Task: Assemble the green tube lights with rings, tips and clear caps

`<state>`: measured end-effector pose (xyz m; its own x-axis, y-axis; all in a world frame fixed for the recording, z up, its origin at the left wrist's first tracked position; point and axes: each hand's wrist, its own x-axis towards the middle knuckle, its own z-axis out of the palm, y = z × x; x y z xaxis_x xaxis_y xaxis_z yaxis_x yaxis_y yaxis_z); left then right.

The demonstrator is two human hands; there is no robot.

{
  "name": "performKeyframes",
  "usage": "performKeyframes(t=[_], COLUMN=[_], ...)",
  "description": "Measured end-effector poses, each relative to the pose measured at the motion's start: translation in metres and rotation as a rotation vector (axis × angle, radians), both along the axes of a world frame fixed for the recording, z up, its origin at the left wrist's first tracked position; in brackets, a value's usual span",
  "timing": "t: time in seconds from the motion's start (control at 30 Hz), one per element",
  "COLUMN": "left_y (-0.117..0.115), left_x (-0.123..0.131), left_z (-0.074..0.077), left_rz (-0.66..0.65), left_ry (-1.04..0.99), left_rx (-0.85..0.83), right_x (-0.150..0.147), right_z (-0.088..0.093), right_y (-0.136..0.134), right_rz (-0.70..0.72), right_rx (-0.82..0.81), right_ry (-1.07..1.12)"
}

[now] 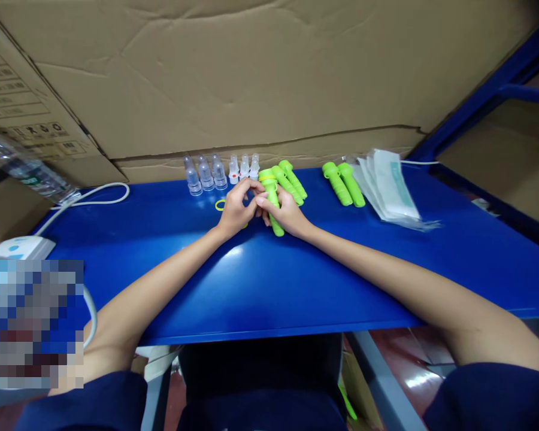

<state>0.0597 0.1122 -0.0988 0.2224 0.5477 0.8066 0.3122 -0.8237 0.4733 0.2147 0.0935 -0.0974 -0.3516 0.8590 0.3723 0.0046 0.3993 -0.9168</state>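
My right hand (290,212) is wrapped round a bright green flashlight body (276,226), its wide head pointing away from me. A yellow ring (266,175) shows around that head. My left hand (239,206) is closed, its fingers and thumb bent together against the body's left side just below the head; what they pinch is hidden. Loose on the table, left of my left hand, lies a thin yellow ring (220,205). Just beyond my hands stand small clear-and-white parts (244,170) with orange dots. Two more green flashlight bodies (291,181) lie beside my right hand.
Three clear plastic cone-shaped pieces (205,173) stand at the back of the blue table (269,287). Further right are two green bodies (344,184) and a stack of plastic packets (393,188). A power strip (24,246), white cable (101,202) and bottle (36,173) sit left. Cardboard (251,84) walls the back.
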Motion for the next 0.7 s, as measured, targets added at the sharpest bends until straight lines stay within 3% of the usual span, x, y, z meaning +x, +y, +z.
performKeyframes(t=[0.13, 0.43, 0.7], left_y=[0.0012, 0.0020, 0.0051], left_x=[-0.0015, -0.0035, -0.0056], left_z=[-0.0013, 0.0002, 0.0013], left_rz=[0.084, 0.052, 0.036], left_ry=[0.016, 0.016, -0.028], left_rx=[0.068, 0.108, -0.002], right_x=[-0.0016, -0.0011, -0.0014], right_z=[-0.0035, -0.0092, -0.0080], right_y=[0.0006, 0.0019, 0.0010], right_rz=[-0.008, 0.020, 0.008], right_rx=[0.024, 0.021, 0.000], right_ry=[0.023, 0.003, -0.017])
